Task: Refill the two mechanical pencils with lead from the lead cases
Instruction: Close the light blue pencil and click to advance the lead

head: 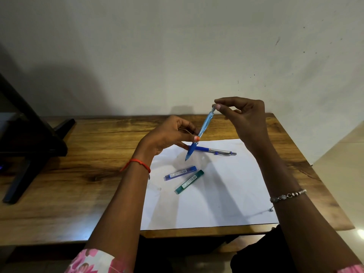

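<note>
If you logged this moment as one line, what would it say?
left hand: grips light blue pencil | right hand: pinches its top end | second pencil, blue case, green case: lying on paper

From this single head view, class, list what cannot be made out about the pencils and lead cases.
1. Top end of the light blue pencil: head view, covered by fingers of the right hand.
2. Tip of the silver pencil: head view, behind the left hand.
3. Labels on the blue lead case and green lead case: head view, too small to read.
</note>
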The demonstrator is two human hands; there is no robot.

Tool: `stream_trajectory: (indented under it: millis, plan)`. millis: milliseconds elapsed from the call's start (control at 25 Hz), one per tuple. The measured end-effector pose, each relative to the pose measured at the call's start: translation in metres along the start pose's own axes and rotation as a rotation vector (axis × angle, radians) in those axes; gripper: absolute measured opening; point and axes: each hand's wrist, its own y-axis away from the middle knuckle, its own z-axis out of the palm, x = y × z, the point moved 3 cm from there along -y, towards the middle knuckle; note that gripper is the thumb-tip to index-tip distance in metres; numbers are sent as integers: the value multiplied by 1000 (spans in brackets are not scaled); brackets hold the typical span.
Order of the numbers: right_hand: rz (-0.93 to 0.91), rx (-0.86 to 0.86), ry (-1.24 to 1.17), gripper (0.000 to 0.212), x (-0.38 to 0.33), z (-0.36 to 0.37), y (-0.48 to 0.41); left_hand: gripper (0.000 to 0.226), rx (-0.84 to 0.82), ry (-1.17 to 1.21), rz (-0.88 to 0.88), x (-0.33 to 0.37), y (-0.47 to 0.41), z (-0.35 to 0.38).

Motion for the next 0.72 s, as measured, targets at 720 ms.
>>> stream_trajectory:
  millis: [720]
  plan:
    - [49,-118,-133,16,2,5,-1,16,36,103,75,3,1,6]
